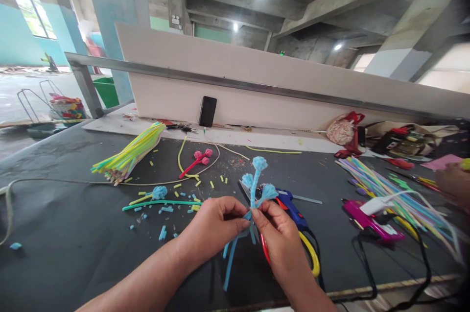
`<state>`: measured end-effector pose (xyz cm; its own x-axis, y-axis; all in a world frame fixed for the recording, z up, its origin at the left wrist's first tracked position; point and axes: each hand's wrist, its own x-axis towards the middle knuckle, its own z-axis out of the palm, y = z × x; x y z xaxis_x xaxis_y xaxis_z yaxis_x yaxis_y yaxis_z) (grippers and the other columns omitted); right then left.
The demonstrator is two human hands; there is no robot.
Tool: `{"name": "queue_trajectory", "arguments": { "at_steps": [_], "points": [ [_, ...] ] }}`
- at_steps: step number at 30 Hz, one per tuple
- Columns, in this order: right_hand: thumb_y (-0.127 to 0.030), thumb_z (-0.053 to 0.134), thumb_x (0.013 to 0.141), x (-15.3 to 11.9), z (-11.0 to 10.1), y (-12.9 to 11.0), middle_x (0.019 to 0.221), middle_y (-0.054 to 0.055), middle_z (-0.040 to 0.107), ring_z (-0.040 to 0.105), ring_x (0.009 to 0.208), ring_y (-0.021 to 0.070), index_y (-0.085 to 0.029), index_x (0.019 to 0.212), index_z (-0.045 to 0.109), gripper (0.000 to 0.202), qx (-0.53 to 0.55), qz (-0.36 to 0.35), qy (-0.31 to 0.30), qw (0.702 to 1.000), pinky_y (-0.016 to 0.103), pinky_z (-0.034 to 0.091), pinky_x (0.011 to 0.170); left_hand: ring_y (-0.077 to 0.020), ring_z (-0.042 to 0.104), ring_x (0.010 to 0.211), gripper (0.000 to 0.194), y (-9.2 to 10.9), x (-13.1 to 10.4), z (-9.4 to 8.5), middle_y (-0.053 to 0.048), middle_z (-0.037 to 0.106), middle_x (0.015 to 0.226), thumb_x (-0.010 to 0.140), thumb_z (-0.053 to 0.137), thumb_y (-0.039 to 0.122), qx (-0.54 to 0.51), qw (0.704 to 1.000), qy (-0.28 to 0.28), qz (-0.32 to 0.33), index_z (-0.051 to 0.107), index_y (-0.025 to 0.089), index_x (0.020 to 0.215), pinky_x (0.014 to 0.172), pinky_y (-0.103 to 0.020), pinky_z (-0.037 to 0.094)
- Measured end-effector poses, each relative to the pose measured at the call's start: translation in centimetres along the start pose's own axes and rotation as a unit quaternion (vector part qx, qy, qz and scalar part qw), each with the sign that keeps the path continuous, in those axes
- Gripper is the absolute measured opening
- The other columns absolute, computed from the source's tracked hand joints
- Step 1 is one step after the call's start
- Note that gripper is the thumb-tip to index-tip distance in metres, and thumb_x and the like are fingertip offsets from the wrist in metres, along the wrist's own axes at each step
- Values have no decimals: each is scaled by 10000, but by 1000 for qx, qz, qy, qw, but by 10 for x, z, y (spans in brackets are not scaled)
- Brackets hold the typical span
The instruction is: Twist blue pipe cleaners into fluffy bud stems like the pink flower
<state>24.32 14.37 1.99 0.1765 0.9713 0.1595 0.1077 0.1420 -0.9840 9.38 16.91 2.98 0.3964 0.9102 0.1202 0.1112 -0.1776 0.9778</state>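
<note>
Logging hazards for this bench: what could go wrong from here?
1. The scissors lie partly hidden by the right hand, so it might get nicked.
2. The glue gun lies close to that hand; if hot, which the picture doesn't show, it could burn.
3. The left hand and right hand both pinch the blue stems; a loose grip could let them shift.

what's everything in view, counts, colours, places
three-headed fuzzy craft stem: 1, blue, centre
scissors: 1, red and yellow handles, centre
glue gun: 1, blue, centre right
fuzzy stem bundle: 1, yellow and green, left
loose fuzzy stems: many, pastel, right
fuzzy branched piece: 1, pink, centre back
fuzzy tuft: 1, blue, centre left
cut bits: many, yellow and blue, dark tabletop
rectangular phone: 1, black, back
power strip: 1, magenta, right
bin: 1, green, far left
other person's blurred hand: 1, far right
left hand, right hand: 2, on craft stem
</note>
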Motion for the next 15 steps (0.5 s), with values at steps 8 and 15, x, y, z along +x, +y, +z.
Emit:
{"name": "queue_trajectory", "arguments": {
  "at_steps": [8,15],
  "points": [
    [-385,589,788,-2,-2,1,602,-32,432,372,569,147,-215,662,522,222,-102,-20,7,995,283,323,545,-203,610,822,186,-11,-9,6,-79,680,859,824,496,138,282,924,68,248,660,198,888,770,-289,432],
    [-370,626,790,0,-8,7,593,-44,420,356,562,132,-204,678,550,214,-71,-14,-9,997,267,322,537,-179,629,779,188,-10,-8,-2,-62,694,825,873,469,192,278,929,49,240,648,199,927,742,-262,443]
  ]
}}
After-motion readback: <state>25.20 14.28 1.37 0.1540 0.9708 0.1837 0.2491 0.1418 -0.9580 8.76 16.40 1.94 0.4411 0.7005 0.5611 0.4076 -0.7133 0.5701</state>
